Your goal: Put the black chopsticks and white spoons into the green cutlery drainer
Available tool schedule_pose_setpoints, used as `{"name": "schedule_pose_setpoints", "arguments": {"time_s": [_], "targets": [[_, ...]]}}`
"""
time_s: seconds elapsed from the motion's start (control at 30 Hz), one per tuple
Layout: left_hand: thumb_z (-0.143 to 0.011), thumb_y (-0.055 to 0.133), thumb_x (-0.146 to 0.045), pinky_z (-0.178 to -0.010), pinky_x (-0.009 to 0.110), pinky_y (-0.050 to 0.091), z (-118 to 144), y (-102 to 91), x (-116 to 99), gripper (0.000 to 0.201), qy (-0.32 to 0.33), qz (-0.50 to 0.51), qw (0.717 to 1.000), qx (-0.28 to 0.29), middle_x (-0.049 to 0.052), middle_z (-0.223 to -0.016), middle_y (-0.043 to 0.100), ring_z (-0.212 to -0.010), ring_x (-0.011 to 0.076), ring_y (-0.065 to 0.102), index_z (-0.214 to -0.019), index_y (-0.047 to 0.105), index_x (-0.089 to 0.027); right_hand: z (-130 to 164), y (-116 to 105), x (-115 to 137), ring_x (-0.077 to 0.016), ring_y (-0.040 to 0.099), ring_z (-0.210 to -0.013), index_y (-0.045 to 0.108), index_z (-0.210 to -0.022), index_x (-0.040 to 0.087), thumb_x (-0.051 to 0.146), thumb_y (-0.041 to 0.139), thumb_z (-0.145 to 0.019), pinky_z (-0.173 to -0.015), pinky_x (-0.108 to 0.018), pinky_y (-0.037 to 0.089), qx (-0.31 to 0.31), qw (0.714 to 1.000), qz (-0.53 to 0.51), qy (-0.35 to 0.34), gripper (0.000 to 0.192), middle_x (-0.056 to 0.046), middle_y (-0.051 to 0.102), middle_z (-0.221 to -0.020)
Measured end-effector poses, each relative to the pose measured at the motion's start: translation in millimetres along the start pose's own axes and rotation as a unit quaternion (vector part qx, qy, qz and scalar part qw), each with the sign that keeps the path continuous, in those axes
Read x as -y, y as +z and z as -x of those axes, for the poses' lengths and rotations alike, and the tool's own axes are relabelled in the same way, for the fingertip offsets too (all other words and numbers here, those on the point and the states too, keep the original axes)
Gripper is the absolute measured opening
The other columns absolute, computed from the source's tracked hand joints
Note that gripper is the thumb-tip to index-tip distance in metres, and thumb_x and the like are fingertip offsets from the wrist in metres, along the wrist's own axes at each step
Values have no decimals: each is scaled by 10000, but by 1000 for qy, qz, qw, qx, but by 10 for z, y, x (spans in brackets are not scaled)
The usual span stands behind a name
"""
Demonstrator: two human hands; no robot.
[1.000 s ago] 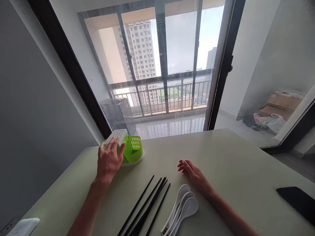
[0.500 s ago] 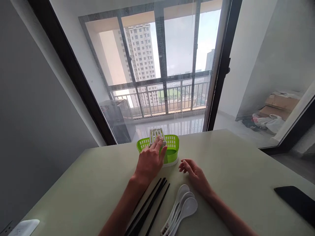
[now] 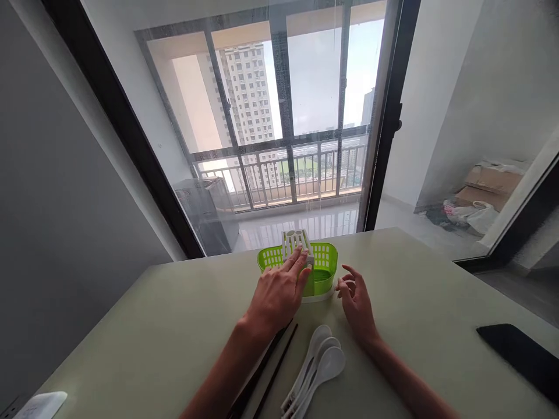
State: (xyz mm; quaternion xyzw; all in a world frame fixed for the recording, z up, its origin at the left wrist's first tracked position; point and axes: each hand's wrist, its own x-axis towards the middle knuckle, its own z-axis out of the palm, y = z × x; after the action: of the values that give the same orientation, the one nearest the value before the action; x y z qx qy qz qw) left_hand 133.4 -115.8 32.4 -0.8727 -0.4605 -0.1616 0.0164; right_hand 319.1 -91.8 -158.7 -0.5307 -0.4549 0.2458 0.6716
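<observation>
My left hand [image 3: 278, 289] lies with its fingers stretched out flat on the white slotted rack [image 3: 292, 240]. That rack sits in the middle of a green plastic basket [image 3: 324, 256] with square holes and a white base, and my hand hides part of both. Just right of the basket is my right hand [image 3: 356, 298], holding nothing, its fingers loosely bent and apart. Whether its fingertips touch the basket, I cannot tell. Nearer to me lie black chopsticks [image 3: 279, 368], partly covered by my left forearm. Beside them is a small pile of white spoons [image 3: 328, 365].
A flat black object [image 3: 519, 356] lies at the table's right edge, and a white object [image 3: 46, 402] at the near left corner. The pale table [image 3: 414, 279] ends at a glass door in front, with a balcony beyond.
The basket and rack have shifted to the right, with my left hand still on the rack. My right hand has moved right and turned more upright, its index finger lifting.
</observation>
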Motion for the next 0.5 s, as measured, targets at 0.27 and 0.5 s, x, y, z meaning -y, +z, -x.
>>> {"name": "schedule_pose_setpoints", "arguments": {"time_s": [0.27, 0.5], "targets": [[-1035, 452, -308, -1070, 436, 467, 310, 176, 334, 325, -47, 58, 971, -228, 81, -1343, 681, -1232, 237, 624, -1328, 584, -256, -24, -68, 15, -157, 585, -724, 628, -1341, 274, 418, 512, -961, -656, -321, 557, 1, 999, 34, -31, 422, -21, 539, -978], [-983, 418, -470, -601, 277, 470, 750, 484, 1201, 345, -282, 182, 918, -213, -6, -719, 658, -599, 175, 600, -1002, 647, -213, -17, -70, 5, -144, 585, -693, 561, -1403, 260, 418, 517, -953, -651, -334, 571, 3, 999, 42, -6, 478, -26, 504, -1039]]}}
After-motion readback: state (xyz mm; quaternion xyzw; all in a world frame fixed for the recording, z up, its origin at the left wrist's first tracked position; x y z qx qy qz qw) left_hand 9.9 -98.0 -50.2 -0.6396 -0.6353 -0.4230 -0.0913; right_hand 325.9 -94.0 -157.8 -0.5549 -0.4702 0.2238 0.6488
